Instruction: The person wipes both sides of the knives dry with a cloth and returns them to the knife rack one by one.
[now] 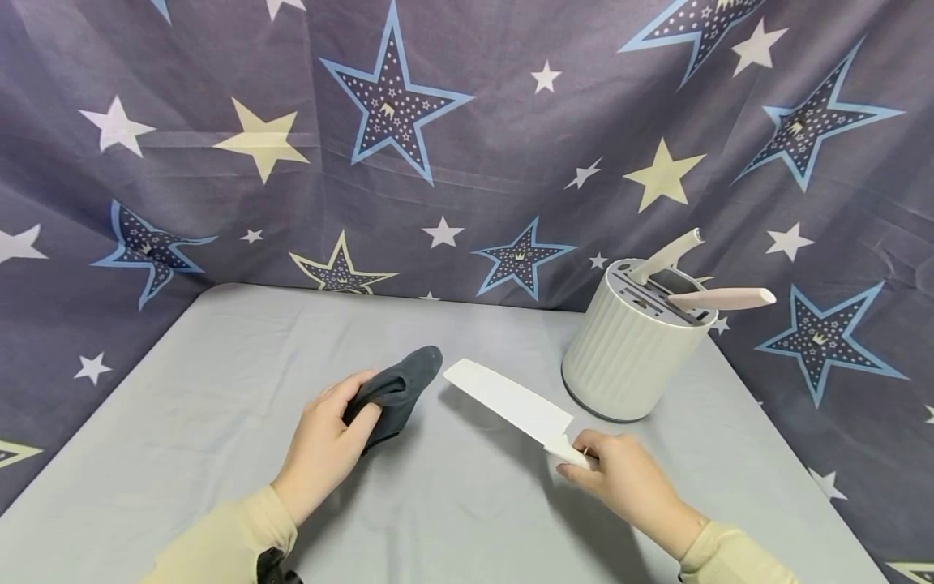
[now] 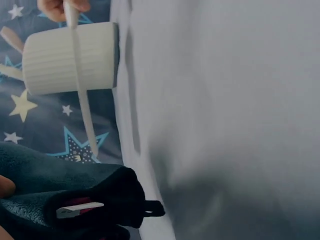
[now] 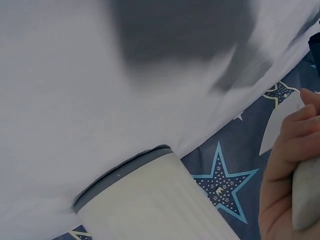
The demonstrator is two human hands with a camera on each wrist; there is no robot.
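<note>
My left hand (image 1: 324, 450) grips a folded dark grey-blue cloth (image 1: 409, 385), thumb on top, held above the table. In the left wrist view the same cloth (image 2: 75, 172) shows a fabric loop and a small white label in its fold. My right hand (image 1: 635, 483) holds a white cleaver (image 1: 511, 401) by its handle. The wide blade points left and away, its tip just right of the cloth. From the left wrist the cleaver (image 2: 83, 95) appears nearly edge-on. The right wrist view shows my right hand's curled fingers (image 3: 287, 155) round the pale handle (image 3: 306, 192).
A cream ribbed knife block (image 1: 627, 357) stands at the table's back right, beyond my right hand. A cream-handled knife (image 1: 666, 255) and a pinkish-handled one (image 1: 722, 299) stick out of its slotted top. Behind the pale-covered table (image 1: 241, 389) hangs a star-patterned curtain (image 1: 503, 162).
</note>
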